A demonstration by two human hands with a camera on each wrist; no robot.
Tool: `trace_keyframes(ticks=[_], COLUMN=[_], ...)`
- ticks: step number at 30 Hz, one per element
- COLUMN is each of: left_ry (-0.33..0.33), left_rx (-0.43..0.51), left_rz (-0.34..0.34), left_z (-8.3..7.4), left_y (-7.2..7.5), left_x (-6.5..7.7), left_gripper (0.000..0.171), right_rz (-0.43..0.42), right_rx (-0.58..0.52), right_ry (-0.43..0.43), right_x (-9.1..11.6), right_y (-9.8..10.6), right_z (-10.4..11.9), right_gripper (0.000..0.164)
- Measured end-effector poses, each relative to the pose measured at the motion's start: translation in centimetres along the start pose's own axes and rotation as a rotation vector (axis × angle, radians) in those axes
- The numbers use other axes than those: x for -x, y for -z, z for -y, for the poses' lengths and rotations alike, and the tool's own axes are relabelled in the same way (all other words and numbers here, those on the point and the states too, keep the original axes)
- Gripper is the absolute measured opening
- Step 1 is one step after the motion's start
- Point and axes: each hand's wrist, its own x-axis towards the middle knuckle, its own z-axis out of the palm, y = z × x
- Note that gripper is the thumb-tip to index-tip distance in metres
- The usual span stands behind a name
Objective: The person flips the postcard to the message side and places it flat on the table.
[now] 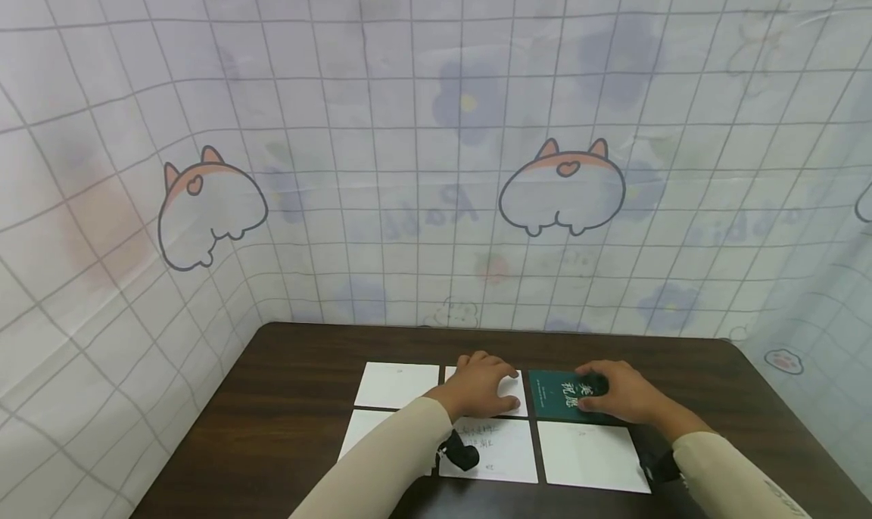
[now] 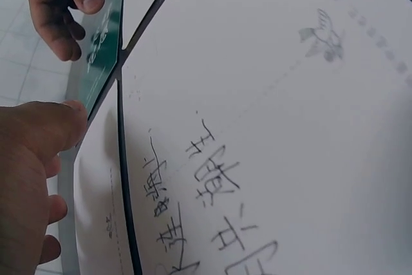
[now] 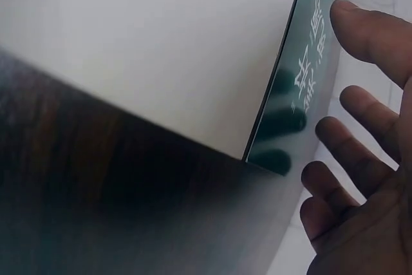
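In the head view my left hand hovers over the back middle white card, fingers spread and bent, with nothing in its grasp. My right hand is over the right half of a dark green card with white lettering. Its thumb and fingers are apart and loosely bent, and the right wrist view shows them beside the green card, casting dark reflections on it. Under the left forearm lies the front middle card; handwriting and a small bird drawing show on this card in the left wrist view.
More white cards lie in two rows: one front right, one back left, one front left partly behind the left sleeve. The dark wooden table meets a white grid-patterned curtain behind and at the sides.
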Motion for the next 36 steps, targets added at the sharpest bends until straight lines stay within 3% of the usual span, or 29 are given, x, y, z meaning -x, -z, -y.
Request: trace_keyframes(ticks=[23, 36], left_ry=[0.01, 0.053], left_rx=[-0.013, 0.04], left_rz=[0.024, 0.035], left_z=[-1.6, -1.7], left_y=[-0.2, -0.5], left_x=[-1.3, -2.3], left_gripper=[0.05, 0.056], right_rz=[0.0, 0.065], right_rx=[0.018, -0.006], right_ry=[-0.007, -0.037], right_x=[0.8, 1.3], right_y=[1.3, 2.4], right_z=[-2.2, -3.4], right_gripper=[0.069, 0.081])
